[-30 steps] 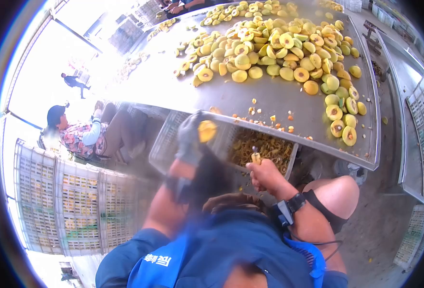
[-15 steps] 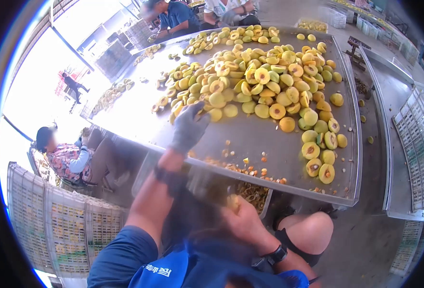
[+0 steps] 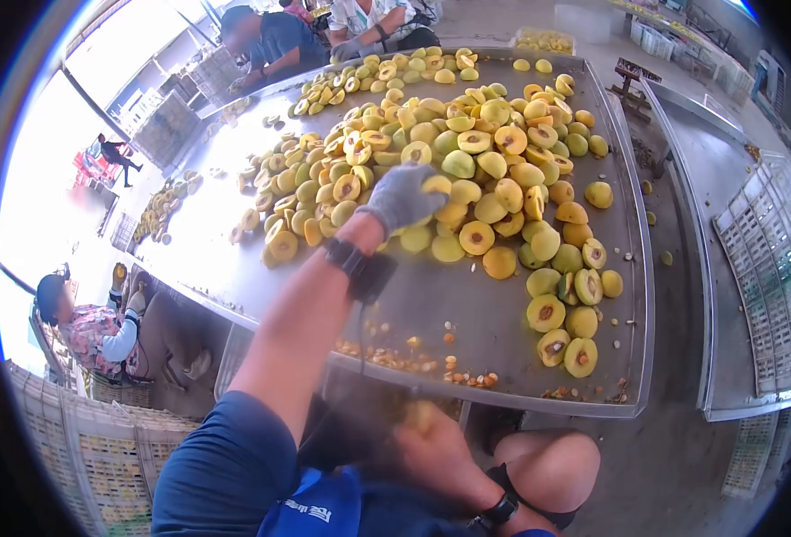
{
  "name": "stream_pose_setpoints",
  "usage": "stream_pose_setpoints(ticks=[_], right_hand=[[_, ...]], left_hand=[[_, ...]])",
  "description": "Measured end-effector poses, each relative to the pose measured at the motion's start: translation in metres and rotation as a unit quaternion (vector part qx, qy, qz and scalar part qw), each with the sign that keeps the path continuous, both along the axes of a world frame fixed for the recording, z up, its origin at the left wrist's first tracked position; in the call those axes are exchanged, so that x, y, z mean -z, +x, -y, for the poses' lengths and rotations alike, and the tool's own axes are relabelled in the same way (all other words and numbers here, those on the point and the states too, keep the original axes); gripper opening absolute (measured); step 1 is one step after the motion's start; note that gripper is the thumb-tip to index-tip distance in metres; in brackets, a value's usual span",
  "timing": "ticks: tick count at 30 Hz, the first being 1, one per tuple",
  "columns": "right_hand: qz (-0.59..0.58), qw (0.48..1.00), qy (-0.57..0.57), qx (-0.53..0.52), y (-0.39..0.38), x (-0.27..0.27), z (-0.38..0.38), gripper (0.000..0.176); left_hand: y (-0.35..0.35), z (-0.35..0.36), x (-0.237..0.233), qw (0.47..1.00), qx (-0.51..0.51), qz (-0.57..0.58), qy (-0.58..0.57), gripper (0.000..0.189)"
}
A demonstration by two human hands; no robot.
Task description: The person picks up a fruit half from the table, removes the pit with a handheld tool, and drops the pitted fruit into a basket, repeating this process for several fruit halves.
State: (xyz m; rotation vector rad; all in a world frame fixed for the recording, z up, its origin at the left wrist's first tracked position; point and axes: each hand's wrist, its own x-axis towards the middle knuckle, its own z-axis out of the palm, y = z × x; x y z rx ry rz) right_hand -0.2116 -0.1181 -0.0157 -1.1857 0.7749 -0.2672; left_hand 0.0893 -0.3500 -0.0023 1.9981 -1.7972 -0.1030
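Note:
Halved yellow peaches (image 3: 494, 215), some with stones or hollows showing, lie piled on a metal table (image 3: 494, 313). My left hand (image 3: 400, 199), in a grey glove, reaches over the near side of the pile, its fingers curled on a peach half (image 3: 437, 185). Low in front of my body, below the table's near edge, is my right hand (image 3: 440, 452), bare and closed. Motion blurs its fingertips; something yellowish shows at them, but I cannot make it out.
Orange scraps and stones (image 3: 431, 367) litter the table's near edge. Stacked plastic crates (image 3: 100, 447) stand at lower left. A seated person (image 3: 100, 331) works at left; others (image 3: 279, 45) work across the table. A second metal table (image 3: 682, 179) with a crate (image 3: 767, 277) stands at right.
My left hand has moved rightward and farther into the pile, and its fingers now close on a peach half. My right hand stays low near my body. The view has shifted slightly.

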Motion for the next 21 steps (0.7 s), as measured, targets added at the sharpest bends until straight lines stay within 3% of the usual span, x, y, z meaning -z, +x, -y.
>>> stream_pose_setpoints(ticks=[4, 7, 8, 12, 15, 16, 19, 20, 21], right_hand=[[0.032, 0.998, -0.041, 0.022, 0.006, 0.006, -0.013, 0.026], [0.022, 0.996, -0.077, 0.028, 0.006, 0.010, -0.021, 0.028], [0.008, 0.994, -0.103, 0.031, 0.005, 0.007, -0.020, 0.029], [0.011, 0.980, -0.181, 0.085, 0.003, 0.014, -0.018, 0.022], [0.013, 0.973, -0.207, 0.102, 0.007, 0.008, -0.008, 0.029], [0.011, 0.971, -0.214, 0.103, 0.010, 0.008, -0.006, 0.035], [0.016, 0.967, -0.226, 0.118, 0.019, 0.013, -0.003, 0.033], [0.007, 0.964, -0.232, 0.132, 0.022, 0.019, -0.003, 0.020], [-0.009, 0.962, -0.241, 0.125, 0.022, 0.020, -0.003, 0.022]], left_hand=[[-0.035, -0.057, 0.014, 0.991, 0.035, 0.027, 0.124, 0.046], [-0.043, -0.097, 0.033, 0.989, 0.017, -0.096, 0.108, 0.050], [-0.047, -0.113, 0.028, 0.994, 0.009, -0.077, 0.075, 0.047], [-0.071, -0.169, -0.003, 0.966, -0.029, -0.248, 0.059, 0.030], [-0.081, -0.199, -0.008, 0.988, -0.004, -0.140, -0.063, 0.031], [-0.077, -0.205, -0.005, 0.993, -0.011, -0.109, -0.043, 0.031], [-0.081, -0.225, 0.000, 0.922, -0.028, -0.386, 0.017, 0.033], [-0.087, -0.236, -0.002, 0.830, -0.003, -0.557, 0.030, 0.036], [-0.094, -0.247, -0.006, 0.824, 0.009, -0.566, 0.029, 0.038]])
